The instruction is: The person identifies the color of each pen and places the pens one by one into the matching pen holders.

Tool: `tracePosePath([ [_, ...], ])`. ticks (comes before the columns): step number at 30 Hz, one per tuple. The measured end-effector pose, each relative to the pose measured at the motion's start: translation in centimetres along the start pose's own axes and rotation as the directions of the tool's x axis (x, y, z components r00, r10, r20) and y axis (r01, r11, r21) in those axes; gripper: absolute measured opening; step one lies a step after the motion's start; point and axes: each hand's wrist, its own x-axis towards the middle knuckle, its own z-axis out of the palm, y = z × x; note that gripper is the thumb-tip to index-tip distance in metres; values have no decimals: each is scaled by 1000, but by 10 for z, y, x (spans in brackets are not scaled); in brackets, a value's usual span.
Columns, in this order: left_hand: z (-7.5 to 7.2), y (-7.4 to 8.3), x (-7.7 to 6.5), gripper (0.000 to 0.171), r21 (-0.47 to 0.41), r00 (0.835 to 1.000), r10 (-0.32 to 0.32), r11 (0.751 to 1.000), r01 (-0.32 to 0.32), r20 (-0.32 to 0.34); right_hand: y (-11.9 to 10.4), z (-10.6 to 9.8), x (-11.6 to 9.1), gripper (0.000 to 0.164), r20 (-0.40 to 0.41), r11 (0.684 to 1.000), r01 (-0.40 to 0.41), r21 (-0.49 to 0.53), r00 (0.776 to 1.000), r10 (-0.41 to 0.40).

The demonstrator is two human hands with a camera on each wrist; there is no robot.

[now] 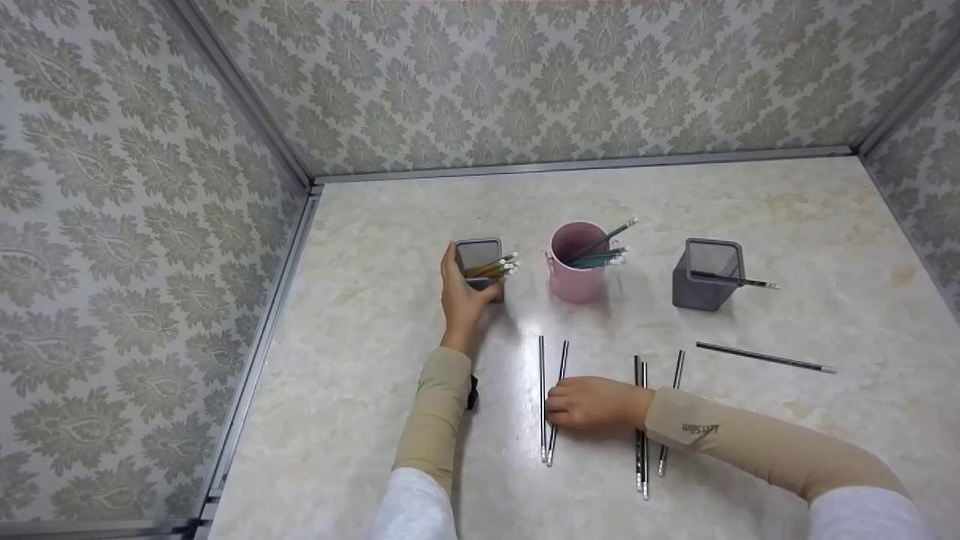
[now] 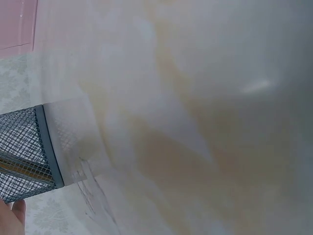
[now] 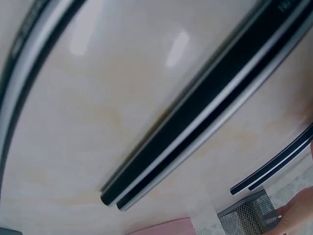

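Note:
My left hand grips a grey mesh pencil holder, fingers along its left side and thumb at the near right. Yellow pencils with white eraser ends lean out of it. In the left wrist view the mesh holder shows at the left edge, fingertips below it. My right hand, fingers curled, pinches the middle of a black-and-silver striped pencil low over the table. Another striped pencil lies just left of it. The fingertips' contact is hidden beneath the hand.
A pink bucket with green pencils stands in the middle. Right of it, another mesh holder contains a dark pencil. Striped pencils lie under the right forearm; another pencil lies farther right. Patterned walls enclose the table.

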Motion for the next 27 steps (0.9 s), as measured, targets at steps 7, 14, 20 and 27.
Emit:
tracePosePath([
  [7, -1, 3, 2, 102, -22, 1000, -14, 1000, 14, 6, 3, 2, -1, 15, -18, 997, 47, -55, 999, -48],
  [14, -1, 4, 4, 103, 0, 1000, 1, 1000, -1, 1, 1, 1, 0, 14, -14, 995, 38, -90, 999, -39],
  [20, 0, 3, 3, 104, 20, 1000, 15, 1000, -15, -9, 0, 1, 2, 11, 26, 993, 49, -110, 999, -47],
  [27, 0, 0, 0, 103, 6, 1000, 6, 1000, -6, -7, 0, 1, 2, 11, -8, 988, 78, -134, 997, -80],
])
